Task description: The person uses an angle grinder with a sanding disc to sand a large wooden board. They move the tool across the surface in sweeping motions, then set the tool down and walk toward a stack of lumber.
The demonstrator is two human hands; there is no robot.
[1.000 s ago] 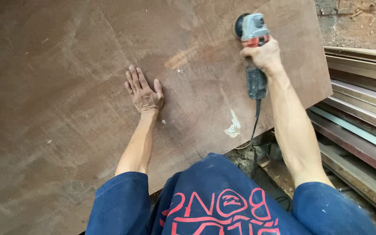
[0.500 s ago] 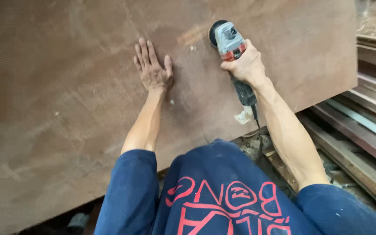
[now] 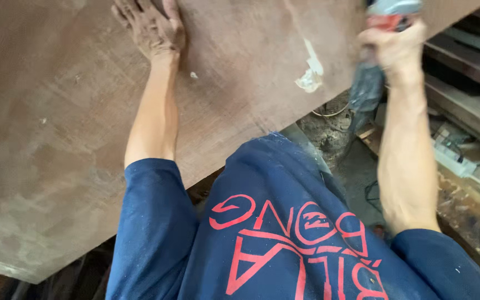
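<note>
The left hand [image 3: 152, 26] lies flat with fingers spread on the brown plywood sheet [image 3: 56, 139], near its top edge in view. The right hand [image 3: 396, 47] is wrapped tight around the body of an angle grinder [image 3: 381, 33] (grey head, red band, partly cut off and blurred) at the sheet's right edge. A pale filler patch [image 3: 310, 75] sits between the hands. Timber lengths [image 3: 468, 61] lie to the right.

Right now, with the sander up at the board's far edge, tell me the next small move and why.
Probably draw the sander back toward the pale filler patch. The right hand grips the tool at the top of the view, partly cut off, while the patch stands out rough and white on the brown board. The left hand lies flat on the board, steadying it.
</note>
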